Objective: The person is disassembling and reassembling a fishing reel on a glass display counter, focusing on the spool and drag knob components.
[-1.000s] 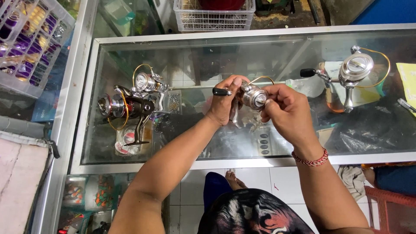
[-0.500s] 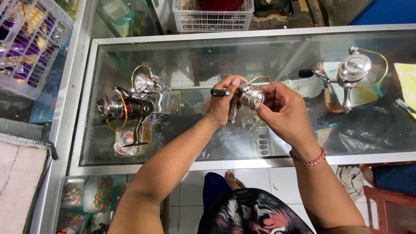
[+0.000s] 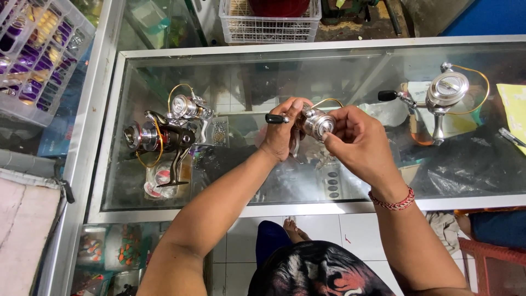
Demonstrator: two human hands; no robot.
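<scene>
Above the glass worktop (image 3: 350, 71), the left hand (image 3: 285, 134) was closed around the body of a silver fishing reel (image 3: 316, 123) while the right hand (image 3: 359, 140) pinched its spool with the fingertips, two more reels (image 3: 164, 129) resting well apart to the left.

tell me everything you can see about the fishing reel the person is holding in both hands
The held spinning reel is small, silvery and metallic-looking, with a round spool facing the camera, a thin gold-coloured bail wire arching over it and a black knob on its handle sticking out to the left. It is held above the glass counter top, not resting on it. The left hand wraps around its body and handle side; the right hand pinches the spool with its fingertips.
</scene>
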